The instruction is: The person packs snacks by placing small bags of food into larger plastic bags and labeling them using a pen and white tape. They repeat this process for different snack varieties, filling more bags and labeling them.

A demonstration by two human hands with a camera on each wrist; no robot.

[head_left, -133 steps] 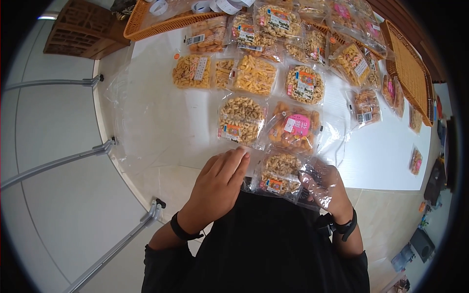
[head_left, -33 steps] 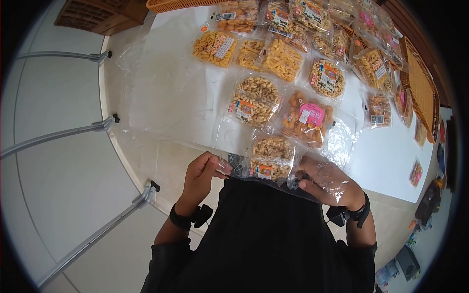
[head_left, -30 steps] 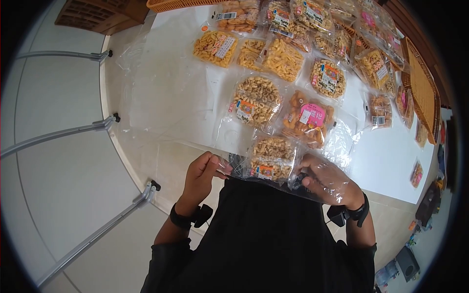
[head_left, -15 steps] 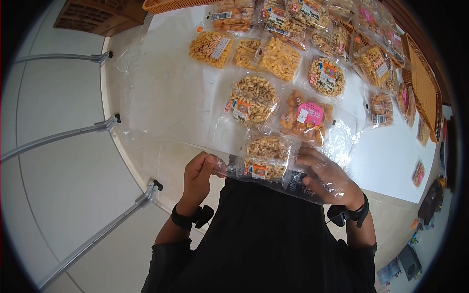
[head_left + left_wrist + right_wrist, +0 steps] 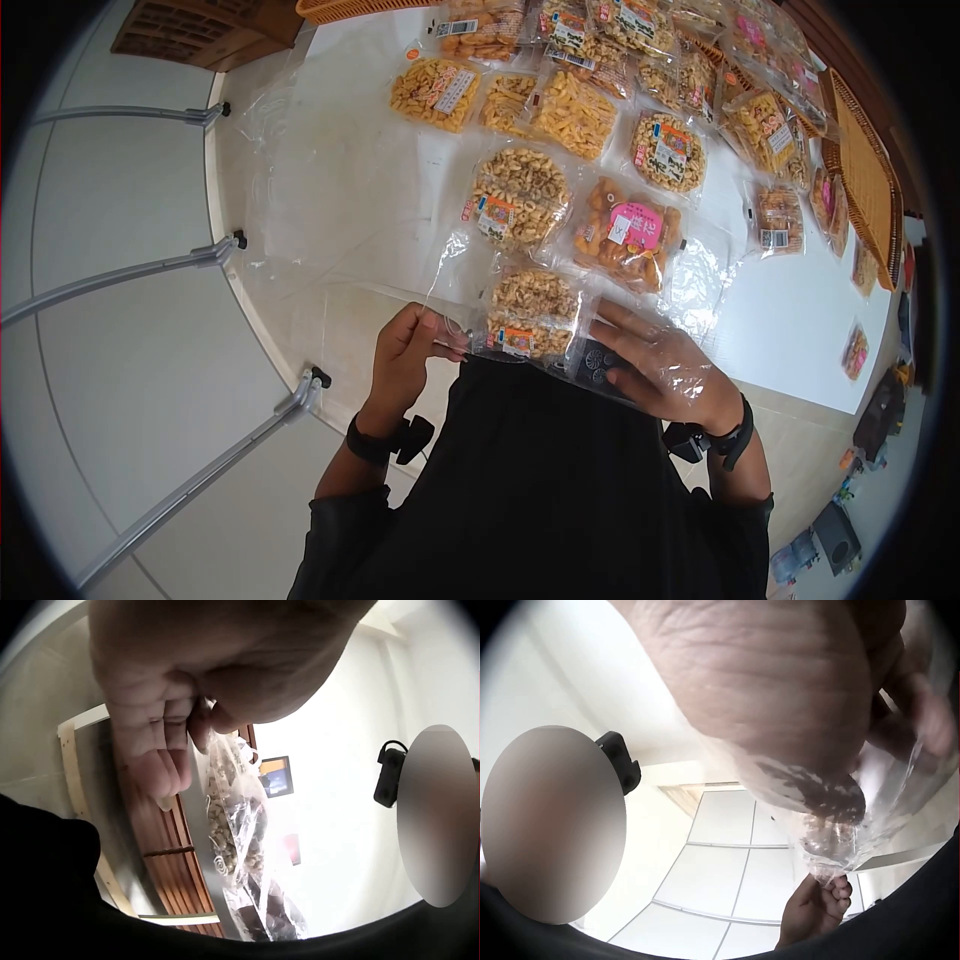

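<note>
A clear plastic bag (image 5: 455,260) reaches over the table's near edge, with several packs of snacks laid out in it. Thumb and forefinger of my left hand (image 5: 400,345) pinch the bag's near left corner; in the left wrist view, the other fingers (image 5: 161,769) extend past the pinch. My right hand (image 5: 670,365) is under the clear film, its fingers fairly straight and right at the side of the nearest puffed-grain snack pack (image 5: 532,310). Beyond that pack lie another puffed-grain pack (image 5: 520,190) and a pink-labelled pack (image 5: 625,235) side by side. In the right wrist view, film wraps the right hand (image 5: 780,727).
More snack packs (image 5: 575,115) lie farther back on the white table (image 5: 790,330). A wicker tray (image 5: 865,180) stands at the right, another basket rim (image 5: 370,10) at the back. Grey metal rails (image 5: 130,265) run along the left. One small pack (image 5: 855,353) lies far right.
The left hand, earlier flat beside the nearest pack, now pinches the bag's corner farther left. Over the last second that pack has slid left within the bag, the right fingers following and straightening.
</note>
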